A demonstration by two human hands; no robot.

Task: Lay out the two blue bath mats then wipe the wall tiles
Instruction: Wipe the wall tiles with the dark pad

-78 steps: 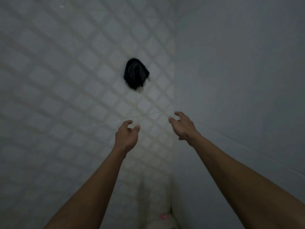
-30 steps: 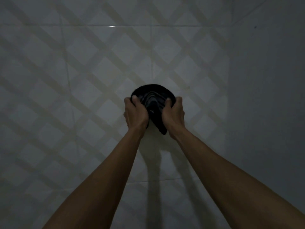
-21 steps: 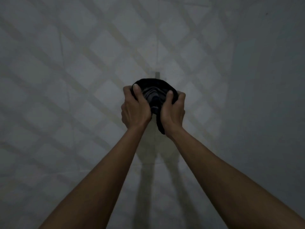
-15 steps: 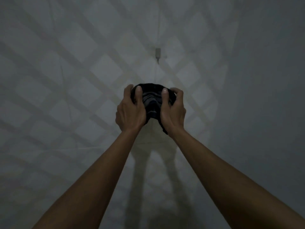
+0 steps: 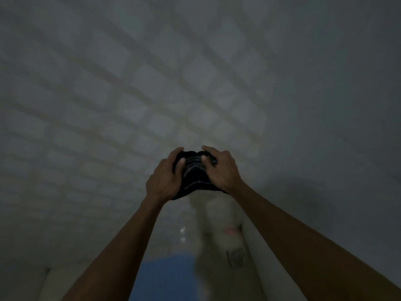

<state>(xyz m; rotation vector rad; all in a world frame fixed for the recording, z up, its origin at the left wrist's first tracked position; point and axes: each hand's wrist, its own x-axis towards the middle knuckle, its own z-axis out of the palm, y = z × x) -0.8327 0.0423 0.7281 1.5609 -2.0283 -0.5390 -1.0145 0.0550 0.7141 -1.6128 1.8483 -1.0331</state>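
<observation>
A dark striped cloth (image 5: 195, 177) is bunched between both my hands in the middle of the view. My left hand (image 5: 165, 181) grips its left side and my right hand (image 5: 221, 170) grips its right side, fingers curled over the top. The wall tiles (image 5: 152, 94), pale with a diamond lattice pattern, fill the upper left behind the cloth. A blue bath mat (image 5: 165, 276) lies on the floor at the bottom, between my forearms. The frame is blurred.
A plain grey wall (image 5: 325, 105) meets the tiled wall on the right. On the floor below my right hand stands a blurred white object (image 5: 225, 231) with a pink mark, and a dark drain grate (image 5: 235, 258) beside it.
Both hands took the cloth off the wall hook and lowered it. My view has tilted down, bringing the blue mat and floor into sight.
</observation>
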